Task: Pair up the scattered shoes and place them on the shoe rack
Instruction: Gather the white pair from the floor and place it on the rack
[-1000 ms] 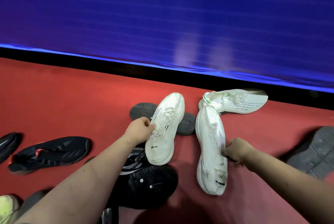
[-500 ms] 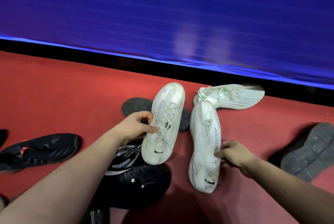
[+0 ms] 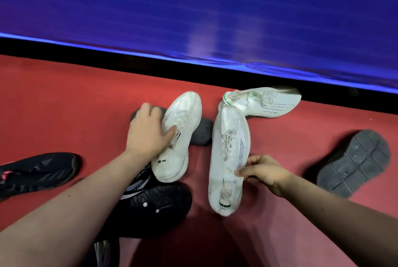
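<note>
Two matching white sneakers lie toes-away on the red floor (image 3: pixel 64 98), roughly parallel. My left hand (image 3: pixel 148 135) lies over the side of the left white sneaker (image 3: pixel 183 113), thumb across its laces and blurred fingers reaching past its far side. That sneaker's heel rests on a pile of black shoes. With thumb and fingers, my right hand (image 3: pixel 265 172) pinches the collar edge of the right white sneaker (image 3: pixel 230 137). No shoe rack is in view.
A third white sneaker with green trim (image 3: pixel 265 103) lies sideways by the black baseboard under a blue wall. A dark sole (image 3: pixel 202 132) shows behind the left sneaker. Black shoes (image 3: pixel 157 208) sit near me, another black shoe (image 3: pixel 38 172) at left, an upturned grey-soled shoe (image 3: pixel 353 161) at right.
My left hand has slid forward along its sneaker, from the collar toward the laces. The two white sneakers have come closer to parallel. My right hand keeps its pinch.
</note>
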Action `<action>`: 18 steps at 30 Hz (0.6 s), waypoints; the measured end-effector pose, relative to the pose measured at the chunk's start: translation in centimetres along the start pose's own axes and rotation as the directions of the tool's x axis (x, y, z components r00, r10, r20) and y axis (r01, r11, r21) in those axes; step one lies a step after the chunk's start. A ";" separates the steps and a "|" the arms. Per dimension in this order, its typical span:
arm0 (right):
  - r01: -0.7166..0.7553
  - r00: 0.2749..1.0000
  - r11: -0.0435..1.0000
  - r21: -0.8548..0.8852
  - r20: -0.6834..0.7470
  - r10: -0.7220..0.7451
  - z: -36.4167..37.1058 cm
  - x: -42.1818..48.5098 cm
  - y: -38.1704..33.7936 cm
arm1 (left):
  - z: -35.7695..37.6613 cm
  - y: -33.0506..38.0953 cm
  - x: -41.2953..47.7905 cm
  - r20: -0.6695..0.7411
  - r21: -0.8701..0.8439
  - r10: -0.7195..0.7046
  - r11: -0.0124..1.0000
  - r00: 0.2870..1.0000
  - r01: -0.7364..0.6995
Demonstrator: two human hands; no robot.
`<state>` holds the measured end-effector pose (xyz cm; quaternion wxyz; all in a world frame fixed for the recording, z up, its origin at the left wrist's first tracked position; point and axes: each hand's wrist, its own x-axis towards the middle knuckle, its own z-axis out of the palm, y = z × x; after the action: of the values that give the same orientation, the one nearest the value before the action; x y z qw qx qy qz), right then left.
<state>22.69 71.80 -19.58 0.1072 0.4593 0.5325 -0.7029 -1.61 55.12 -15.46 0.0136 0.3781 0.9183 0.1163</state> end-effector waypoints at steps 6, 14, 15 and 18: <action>0.033 0.999 0.999 -0.038 0.006 -0.033 0.3 -0.6 -0.2 | 1.9 8.4 -3.7 0.489 -0.019 0.231 0.967 0.841 -0.255; 0.077 0.994 0.997 -0.001 0.072 -0.077 0.0 -0.6 -0.3 | 3.5 10.2 -4.9 0.451 0.047 0.219 0.962 0.865 -0.269; 0.079 0.994 0.997 -0.007 0.076 -0.079 -0.1 -0.6 -0.4 | 3.7 10.2 -5.0 0.449 0.045 0.215 0.964 0.867 -0.263; 0.084 0.994 0.996 -0.021 0.076 -0.082 -0.1 -0.5 -0.2 | 4.0 10.1 -5.3 0.465 -0.008 0.203 0.974 0.862 -0.225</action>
<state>22.91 71.79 -19.08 0.1033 0.4085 0.5551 -0.7171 9.60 59.21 -17.47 0.2105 0.4945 0.8433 0.0022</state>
